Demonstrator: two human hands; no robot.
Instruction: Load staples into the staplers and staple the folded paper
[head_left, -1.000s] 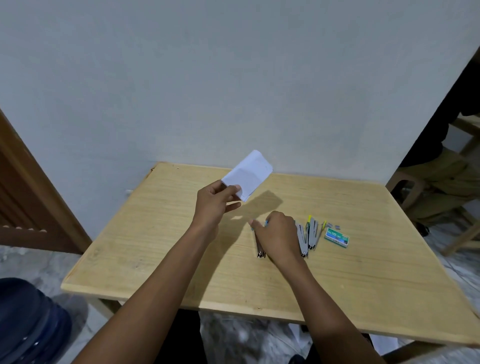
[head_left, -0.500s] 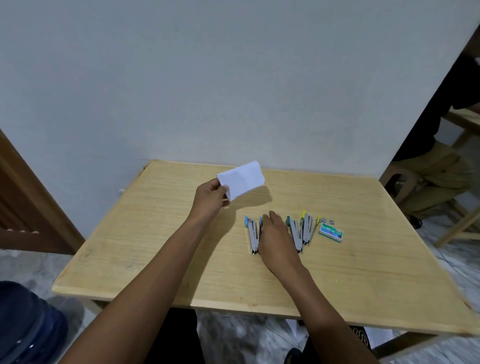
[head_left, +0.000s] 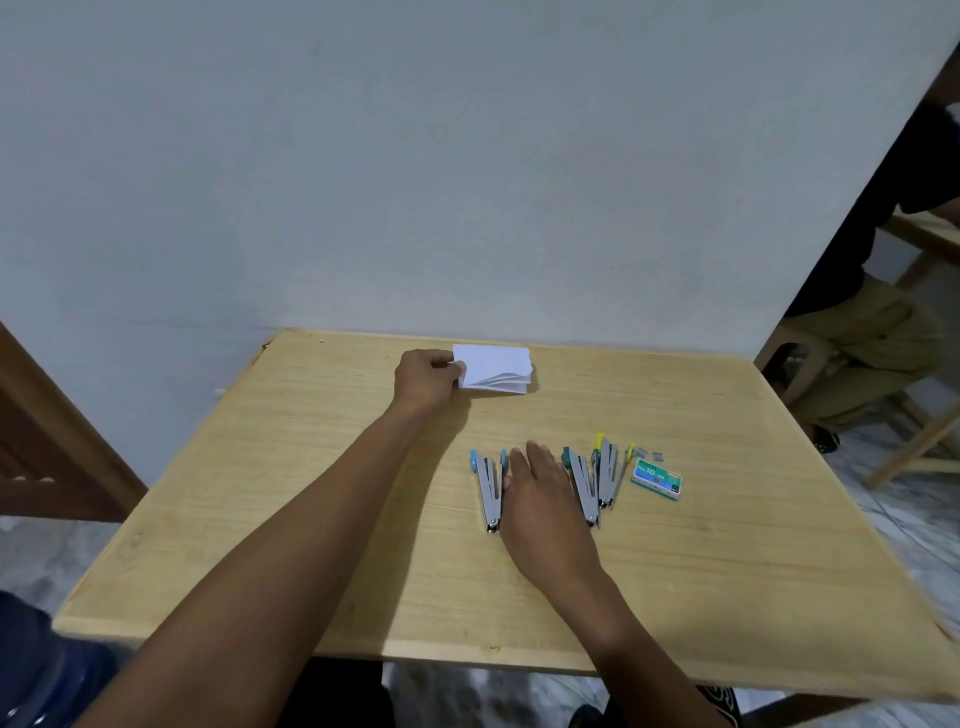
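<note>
Left hand (head_left: 426, 382) pinches the folded paper (head_left: 496, 369) by its left edge; right hand (head_left: 540, 493) lies flat, fingers straight, holding nothing. On the table (head_left: 753, 571) the paper, held aloft a second ago, now rests at the far side, well apart from the tools; blue stapler (head_left: 490, 488), teal stapler (head_left: 584, 483) and yellow stapler (head_left: 608, 473) lie hinged open, the right hand between the first two; staple box (head_left: 656, 479) lies just beside them, so loading looks next.
</note>
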